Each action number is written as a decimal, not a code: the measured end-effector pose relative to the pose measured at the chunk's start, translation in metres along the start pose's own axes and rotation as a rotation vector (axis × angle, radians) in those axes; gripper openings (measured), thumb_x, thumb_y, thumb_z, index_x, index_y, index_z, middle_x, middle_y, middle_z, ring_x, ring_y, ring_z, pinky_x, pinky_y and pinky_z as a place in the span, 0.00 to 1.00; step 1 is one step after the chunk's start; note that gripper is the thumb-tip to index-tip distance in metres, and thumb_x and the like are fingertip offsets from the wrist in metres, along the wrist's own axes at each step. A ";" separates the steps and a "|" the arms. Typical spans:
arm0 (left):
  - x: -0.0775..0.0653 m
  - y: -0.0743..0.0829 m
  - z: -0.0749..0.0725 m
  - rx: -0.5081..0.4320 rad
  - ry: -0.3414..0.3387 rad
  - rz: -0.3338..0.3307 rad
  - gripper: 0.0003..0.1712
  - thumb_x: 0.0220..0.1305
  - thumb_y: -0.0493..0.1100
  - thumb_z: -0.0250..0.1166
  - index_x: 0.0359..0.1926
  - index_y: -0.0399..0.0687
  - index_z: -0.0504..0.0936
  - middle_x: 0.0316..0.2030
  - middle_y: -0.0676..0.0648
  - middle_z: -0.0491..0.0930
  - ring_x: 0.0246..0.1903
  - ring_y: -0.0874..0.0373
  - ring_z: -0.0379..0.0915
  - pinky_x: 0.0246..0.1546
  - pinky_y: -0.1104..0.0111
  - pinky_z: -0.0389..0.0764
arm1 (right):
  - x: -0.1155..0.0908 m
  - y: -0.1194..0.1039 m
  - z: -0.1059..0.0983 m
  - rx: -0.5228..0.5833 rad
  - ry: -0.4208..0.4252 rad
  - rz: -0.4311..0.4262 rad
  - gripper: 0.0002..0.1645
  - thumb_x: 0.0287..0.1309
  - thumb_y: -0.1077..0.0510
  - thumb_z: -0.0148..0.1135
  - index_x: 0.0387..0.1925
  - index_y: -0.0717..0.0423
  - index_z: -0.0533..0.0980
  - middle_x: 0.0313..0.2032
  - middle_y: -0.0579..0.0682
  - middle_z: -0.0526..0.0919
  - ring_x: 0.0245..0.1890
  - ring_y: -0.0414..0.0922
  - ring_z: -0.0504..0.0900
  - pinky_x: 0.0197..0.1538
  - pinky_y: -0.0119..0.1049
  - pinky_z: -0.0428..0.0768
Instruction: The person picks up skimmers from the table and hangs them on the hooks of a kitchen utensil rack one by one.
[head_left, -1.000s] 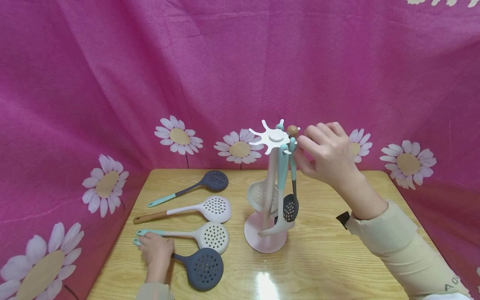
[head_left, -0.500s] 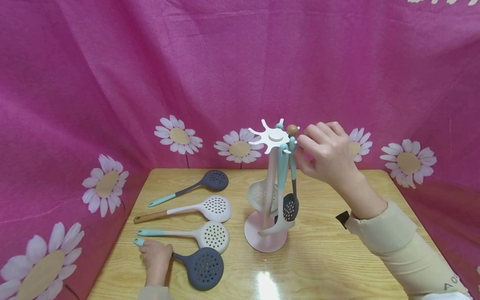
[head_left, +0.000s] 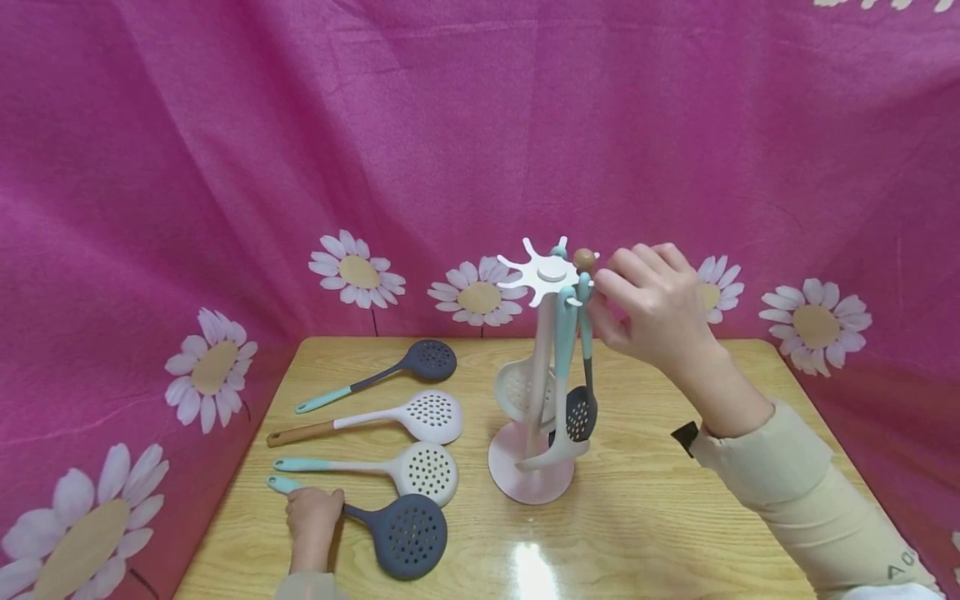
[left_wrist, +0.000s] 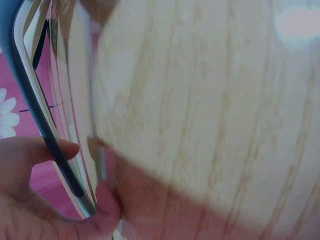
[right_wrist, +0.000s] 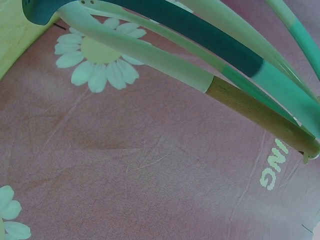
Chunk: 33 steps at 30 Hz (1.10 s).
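Note:
My left hand (head_left: pixel 313 518) holds the lowest skimmer (head_left: pixel 408 537) on the table, a dark perforated one with a teal handle. In the left wrist view its dark shaft (left_wrist: pixel 35 107) runs between my thumb and fingers. My right hand (head_left: pixel 651 304) is raised with bent fingers at the upper right of a pink utensil stand (head_left: pixel 531 487). Its fingertips are right beside a teal handle and a wooden handle end (head_left: pixel 584 260) on the hooks; I cannot tell what they grip. The right wrist view shows the wooden handle (right_wrist: pixel 255 107) and dark shaft (right_wrist: pixel 195 30), but no fingers.
Above the held skimmer lie a cream skimmer (head_left: pixel 427 475), a white skimmer with wooden handle (head_left: pixel 431 417) and a dark skimmer (head_left: pixel 430 360). The stand's white hooked top (head_left: pixel 542 273) carries a pale ladle (head_left: pixel 558 450) and other utensils. A pink daisy cloth (head_left: pixel 420 150) surrounds the table.
My left hand has shifted slightly down and right along the skimmer's handle, off the cream skimmer's handle, showing more of the teal end. My right hand and the stand stay put.

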<state>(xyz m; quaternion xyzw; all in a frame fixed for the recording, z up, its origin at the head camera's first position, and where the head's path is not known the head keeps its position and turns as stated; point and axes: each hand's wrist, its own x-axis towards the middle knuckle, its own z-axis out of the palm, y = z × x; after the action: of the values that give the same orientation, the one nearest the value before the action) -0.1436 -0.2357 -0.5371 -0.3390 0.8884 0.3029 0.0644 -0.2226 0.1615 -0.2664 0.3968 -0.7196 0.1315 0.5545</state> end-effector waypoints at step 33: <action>-0.004 -0.007 -0.010 -0.514 -0.003 -0.023 0.14 0.45 0.32 0.55 0.32 0.23 0.65 0.09 0.50 0.68 0.07 0.63 0.70 0.12 0.74 0.73 | -0.001 0.001 0.001 0.004 0.001 0.002 0.11 0.47 0.60 0.48 0.14 0.58 0.66 0.15 0.51 0.67 0.16 0.49 0.65 0.25 0.44 0.66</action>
<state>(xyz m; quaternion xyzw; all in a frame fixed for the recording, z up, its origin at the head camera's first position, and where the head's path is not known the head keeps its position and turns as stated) -0.1349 -0.2438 -0.5312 -0.3539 0.7782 0.5185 -0.0192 -0.2238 0.1614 -0.2673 0.3970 -0.7194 0.1337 0.5541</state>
